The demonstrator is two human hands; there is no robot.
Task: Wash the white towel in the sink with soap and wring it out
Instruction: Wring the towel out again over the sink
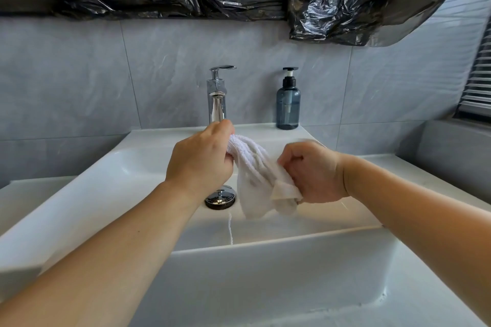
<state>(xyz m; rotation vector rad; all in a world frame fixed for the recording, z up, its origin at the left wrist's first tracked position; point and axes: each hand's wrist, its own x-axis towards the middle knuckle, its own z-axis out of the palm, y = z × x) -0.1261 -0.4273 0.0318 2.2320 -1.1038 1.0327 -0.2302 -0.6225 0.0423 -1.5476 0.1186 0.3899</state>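
Grey marbled tiles [79, 82] backed a white sink [111, 175]. Above the basin, the white towel [255, 175] hung bunched and ropy between both fists: the left hand [202, 159] gripped its upper end, the right hand [310, 170] clenched its lower folds. The blue soap bottle [288, 105] showed no readable label.

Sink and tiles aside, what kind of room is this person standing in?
Most likely a bathroom. A white basin with a chrome tap sits against grey wall tiles, and a blue pump bottle, probably soap, stands on its back ledge.
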